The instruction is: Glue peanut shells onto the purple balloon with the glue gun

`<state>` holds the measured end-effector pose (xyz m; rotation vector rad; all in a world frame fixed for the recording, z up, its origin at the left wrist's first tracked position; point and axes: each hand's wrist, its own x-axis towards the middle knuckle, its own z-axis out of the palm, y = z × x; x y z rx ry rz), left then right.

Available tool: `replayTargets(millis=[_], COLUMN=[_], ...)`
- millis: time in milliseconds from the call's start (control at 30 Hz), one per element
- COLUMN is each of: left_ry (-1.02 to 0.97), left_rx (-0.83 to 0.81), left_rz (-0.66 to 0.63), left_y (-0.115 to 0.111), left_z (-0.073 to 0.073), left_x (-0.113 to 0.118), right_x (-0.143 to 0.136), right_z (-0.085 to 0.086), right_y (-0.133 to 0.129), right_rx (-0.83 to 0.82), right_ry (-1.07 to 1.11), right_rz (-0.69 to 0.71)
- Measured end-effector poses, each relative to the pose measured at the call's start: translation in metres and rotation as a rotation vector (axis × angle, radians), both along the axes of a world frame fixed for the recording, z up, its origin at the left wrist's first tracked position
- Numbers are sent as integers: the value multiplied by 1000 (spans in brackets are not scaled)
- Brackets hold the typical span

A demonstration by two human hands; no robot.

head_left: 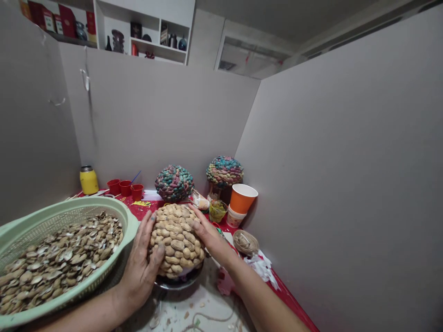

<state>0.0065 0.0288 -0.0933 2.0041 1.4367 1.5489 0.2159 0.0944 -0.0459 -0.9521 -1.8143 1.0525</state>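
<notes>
A rounded ball covered in rows of tan peanut shells [177, 237] rests in a dark metal bowl [175, 286]. My left hand [141, 263] cups its left side, thumb pressed on the shells. From the right, my right hand [212, 236] lies against the upper right side of the ball. Near the ball's lower edge a pale patch shows without shells. Left of my left hand stands a light green basket [129, 219] with many loose peanut shells [65, 256] in it.
Behind stand two multicoloured shell-covered balls [175, 183] and several red cups [125, 188]. A yellow jar [89, 180] is at the far left. To the right are an orange paper cup [242, 200], a twine coil [245, 243] and white strips [261, 266]. Grey panels enclose the table.
</notes>
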Motion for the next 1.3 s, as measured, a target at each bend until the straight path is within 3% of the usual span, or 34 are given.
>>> replayTargets(millis=[167, 300, 433, 633, 867, 1133, 1300], left_ry=[47, -3, -136, -215, -363, -745, -638], left_rx=[112, 86, 6, -19, 57, -336, -374], left_rz=[-31, -69, -120, -157, -64, -186, -183], left_y=[-3, -3, -3, -5, -12, -13, -13], left_z=[14, 29, 42, 49, 55, 58, 55], left_x=[0, -1, -5, -6, 0, 15, 19], right_x=[2, -6, -13, -20, -20, -6, -8], right_z=[14, 5, -6, -12, -8, 8, 12], right_y=[-10, -8, -4, -2, 6, 10, 5], right_rx=[-29, -151, -239, -351, -478, -594, -674], right_ry=[127, 423, 539, 701, 915, 1113, 1201], right_rz=[105, 122, 107, 109, 20, -58, -68])
